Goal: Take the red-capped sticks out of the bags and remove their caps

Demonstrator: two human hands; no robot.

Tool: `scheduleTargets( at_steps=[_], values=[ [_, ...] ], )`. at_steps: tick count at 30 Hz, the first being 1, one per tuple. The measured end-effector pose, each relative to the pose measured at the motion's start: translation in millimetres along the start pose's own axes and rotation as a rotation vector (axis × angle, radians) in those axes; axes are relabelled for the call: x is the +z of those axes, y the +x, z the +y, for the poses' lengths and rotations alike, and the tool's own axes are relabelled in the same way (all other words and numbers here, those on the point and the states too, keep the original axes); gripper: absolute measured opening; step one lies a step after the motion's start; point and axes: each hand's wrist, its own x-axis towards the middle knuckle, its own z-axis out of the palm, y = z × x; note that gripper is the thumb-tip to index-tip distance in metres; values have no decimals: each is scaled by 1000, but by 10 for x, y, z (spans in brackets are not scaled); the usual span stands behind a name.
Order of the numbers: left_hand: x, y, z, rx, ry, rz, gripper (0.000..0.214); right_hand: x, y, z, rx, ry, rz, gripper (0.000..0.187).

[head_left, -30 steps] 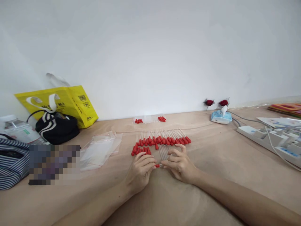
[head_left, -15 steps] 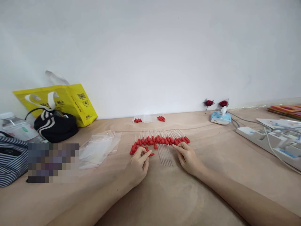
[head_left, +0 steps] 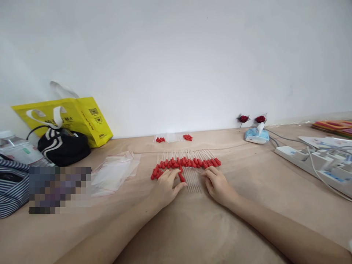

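Several thin clear tubes (head_left: 192, 180) lie side by side between my hands, apparently in a clear plastic bag (head_left: 201, 176). My right hand (head_left: 218, 186) has its fingers bent and closed at the bag's right edge; the exact grip is partly hidden. On the other side, my left hand (head_left: 166, 187) lies palm down with the thumb spread from the fingers. A loose red rubber bulb (head_left: 181, 177) rests between its thumb and forefinger, beside the tubes. Just beyond the hands runs a row of droppers with red bulbs (head_left: 189, 162), their clear stems pointing to the wall.
A filled clear bag (head_left: 173, 137) with tubes and red bulbs lies near the wall. Flat clear bags (head_left: 111, 178) are at left, before a yellow bag (head_left: 95, 124) and a black pouch (head_left: 64, 148). Tissues (head_left: 257, 135) and a power strip (head_left: 302, 161) are at right.
My left hand has opened from a pinch around red bulbs, its thumb moving out to the right. A bulb now lies by the tubes. My right fingers have curled in slightly.
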Motion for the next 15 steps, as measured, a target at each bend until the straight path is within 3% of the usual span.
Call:
scheduleTargets(
  at_steps=[3, 5, 7, 8, 12, 15],
  values=[
    [-219, 73, -157, -107, 11, 55, 19, -6, 4, -38, -33, 26, -16, 22],
    [-377, 158, -353, -327, 38, 45, 18, -1, 11, -78, -64, 43, -44, 20],
    [-487, 251, -579, -643, -17, -79, 19, 5, 17, -124, -75, 34, -63, 17],
    [-514, 296, -686, -710, -42, -127, 21, 7, 17, -147, -76, 20, -67, 16],
    [-460, 453, -958, -829, -123, -260, 30, -2, 3, -201, -78, -25, -74, 16],
    [-343, 565, -1002, -845, -169, -254, 27, -13, -4, -196, -74, -12, -90, 18]
  ],
)
